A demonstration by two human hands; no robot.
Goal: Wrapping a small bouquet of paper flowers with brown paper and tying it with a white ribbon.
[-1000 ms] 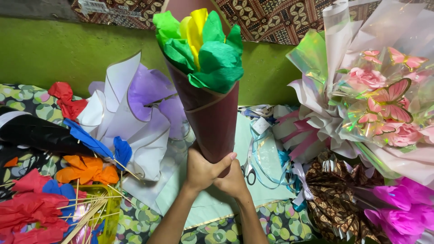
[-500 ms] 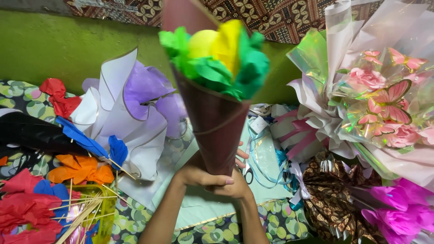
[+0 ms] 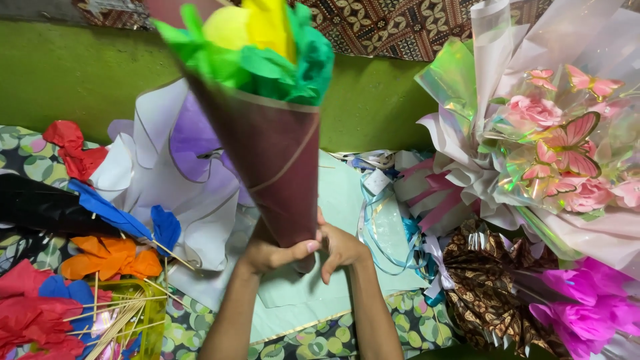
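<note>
Both hands, left [image 3: 277, 253] and right [image 3: 340, 248], close together around the narrow base of a maroon cone [image 3: 273, 167], held upright above the pale sheet [image 3: 300, 293]; fingertips behind seem hidden.

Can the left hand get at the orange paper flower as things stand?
Probably not right away: the left hand grips the maroon cone's tip. The orange paper flower lies uncovered to its left.

Paper cone [image 3: 277, 167] upright at centre, tissue flower [image 3: 257, 47] in its mouth. Both hands, left hand [image 3: 270, 255] and right hand [image 3: 343, 248], at its tip. Loose paper flowers [image 3: 107, 257] and skewers [image 3: 113, 327] lie left; wrapped bouquet [image 3: 553, 153] right; ribbon coil [image 3: 387, 220] between cone and bouquet.
</note>
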